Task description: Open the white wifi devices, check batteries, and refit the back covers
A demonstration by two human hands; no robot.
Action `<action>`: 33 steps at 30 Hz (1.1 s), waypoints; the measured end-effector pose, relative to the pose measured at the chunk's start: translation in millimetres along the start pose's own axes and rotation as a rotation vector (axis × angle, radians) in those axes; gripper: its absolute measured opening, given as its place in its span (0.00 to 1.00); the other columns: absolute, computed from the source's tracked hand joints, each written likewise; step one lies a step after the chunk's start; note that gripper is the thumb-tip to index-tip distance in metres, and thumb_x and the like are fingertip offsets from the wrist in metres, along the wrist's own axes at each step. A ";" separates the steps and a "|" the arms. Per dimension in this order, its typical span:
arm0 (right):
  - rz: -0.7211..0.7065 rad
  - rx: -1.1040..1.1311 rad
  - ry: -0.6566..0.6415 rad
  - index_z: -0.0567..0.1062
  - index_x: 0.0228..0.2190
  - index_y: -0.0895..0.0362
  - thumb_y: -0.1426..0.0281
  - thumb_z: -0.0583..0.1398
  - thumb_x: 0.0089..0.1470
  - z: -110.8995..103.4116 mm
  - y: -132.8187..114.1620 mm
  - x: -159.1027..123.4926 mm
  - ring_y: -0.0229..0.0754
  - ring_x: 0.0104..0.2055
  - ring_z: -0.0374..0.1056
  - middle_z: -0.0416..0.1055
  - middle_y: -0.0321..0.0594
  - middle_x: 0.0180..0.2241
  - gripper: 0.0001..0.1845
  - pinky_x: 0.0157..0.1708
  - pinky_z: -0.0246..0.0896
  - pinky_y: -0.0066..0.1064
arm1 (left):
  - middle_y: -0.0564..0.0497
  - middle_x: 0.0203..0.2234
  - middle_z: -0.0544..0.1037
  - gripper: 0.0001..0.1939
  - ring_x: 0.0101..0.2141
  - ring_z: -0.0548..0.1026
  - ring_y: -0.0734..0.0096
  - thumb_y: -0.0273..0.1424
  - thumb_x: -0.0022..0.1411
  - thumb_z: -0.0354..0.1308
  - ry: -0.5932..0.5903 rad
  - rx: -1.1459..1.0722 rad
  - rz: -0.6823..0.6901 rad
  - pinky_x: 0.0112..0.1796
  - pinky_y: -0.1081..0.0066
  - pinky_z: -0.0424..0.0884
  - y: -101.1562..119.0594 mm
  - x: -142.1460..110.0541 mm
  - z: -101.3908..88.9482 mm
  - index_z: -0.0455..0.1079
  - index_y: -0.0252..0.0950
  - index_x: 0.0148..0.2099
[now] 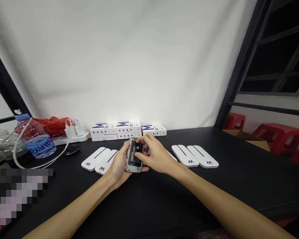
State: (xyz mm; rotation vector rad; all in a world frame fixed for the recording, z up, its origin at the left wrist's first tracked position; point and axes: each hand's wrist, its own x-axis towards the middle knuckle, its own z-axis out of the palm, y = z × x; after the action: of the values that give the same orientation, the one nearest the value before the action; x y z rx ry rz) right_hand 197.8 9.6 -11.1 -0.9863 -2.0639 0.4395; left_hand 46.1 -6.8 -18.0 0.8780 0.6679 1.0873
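I log one grey pocket device marked 3000mAh, near the far edge of the black surface between white covers, cradled face-up in the half-open left hand for support, the curled right hand gripping its upper end, seemingly to steady it.

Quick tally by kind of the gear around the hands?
Grey 3000mAh-labelled device, between left hand and right hand: 1
White M-logo units, fully visible: 4
M-logo boxes, logo showing: 3
Total: 8
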 end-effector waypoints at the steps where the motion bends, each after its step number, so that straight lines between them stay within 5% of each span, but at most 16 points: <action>1: 0.014 0.009 0.008 0.67 0.42 0.54 0.65 0.60 0.52 0.7 -1.1 -0.6 0.38 0.37 0.64 0.62 0.40 0.42 0.15 0.32 0.66 0.32 | 0.42 0.43 0.76 0.17 0.43 0.76 0.54 0.41 0.64 0.50 0.000 0.016 0.020 0.37 0.51 0.76 -0.3 -0.9 0.8 0.66 0.37 0.49; 10: 0.048 0.029 0.044 0.68 0.39 0.54 0.62 0.62 0.49 0.3 -2.6 0.0 0.39 0.38 0.65 0.62 0.40 0.42 0.16 0.33 0.67 0.34 | 0.50 0.43 0.73 0.13 0.37 0.77 0.65 0.43 0.64 0.50 -0.006 0.105 0.108 0.31 0.63 0.77 -2.8 -2.8 4.4 0.62 0.42 0.46; 16: 0.075 0.093 0.010 0.64 0.37 0.54 0.55 0.67 0.41 3.3 -0.6 -0.4 0.39 0.35 0.62 0.61 0.38 0.39 0.26 0.29 0.66 0.33 | 0.49 0.39 0.74 0.14 0.35 0.76 0.67 0.43 0.64 0.50 -0.016 0.128 0.098 0.30 0.67 0.77 -1.8 -2.6 3.0 0.62 0.41 0.46; 21: 0.157 0.310 -0.007 0.59 0.34 0.53 0.61 0.66 0.43 5.8 -2.5 -1.1 0.36 0.27 0.64 0.62 0.33 0.33 0.22 0.24 0.63 0.30 | 0.49 0.40 0.75 0.11 0.31 0.77 0.68 0.41 0.65 0.49 0.139 0.108 0.089 0.29 0.63 0.77 2.9 2.0 -0.6 0.63 0.40 0.44; 26: 0.214 0.568 -0.100 0.67 0.33 0.54 0.74 0.61 0.46 3.1 -7.7 0.8 0.37 0.28 0.70 0.69 0.34 0.34 0.10 0.32 0.67 0.35 | 0.43 0.35 0.78 0.17 0.29 0.78 0.61 0.40 0.67 0.44 0.210 0.008 0.018 0.31 0.56 0.77 12.7 7.5 -9.6 0.67 0.34 0.45; 30: 0.285 0.830 -0.022 0.72 0.27 0.56 0.78 0.61 0.40 -5.4 -0.6 6.3 0.39 0.34 0.71 0.71 0.34 0.30 0.09 0.40 0.67 0.38 | 0.38 0.34 0.79 0.22 0.30 0.80 0.54 0.41 0.67 0.42 0.155 -0.016 -0.031 0.35 0.51 0.76 18.7 8.5 -16.6 0.67 0.29 0.48; 33: 0.157 0.779 0.073 0.75 0.24 0.56 0.80 0.59 0.39 -11.7 10.9 10.1 0.43 0.45 0.68 0.73 0.38 0.39 0.09 0.47 0.64 0.39 | 0.34 0.34 0.79 0.25 0.29 0.80 0.52 0.42 0.66 0.42 0.073 0.031 -0.070 0.36 0.50 0.75 18.0 7.2 -18.1 0.67 0.26 0.49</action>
State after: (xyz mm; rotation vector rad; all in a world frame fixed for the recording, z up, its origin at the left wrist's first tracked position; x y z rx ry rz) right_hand 208.4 24.0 -5.0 -0.6619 -1.5308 1.1592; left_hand 25.3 8.5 -11.9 0.8390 0.7729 1.0529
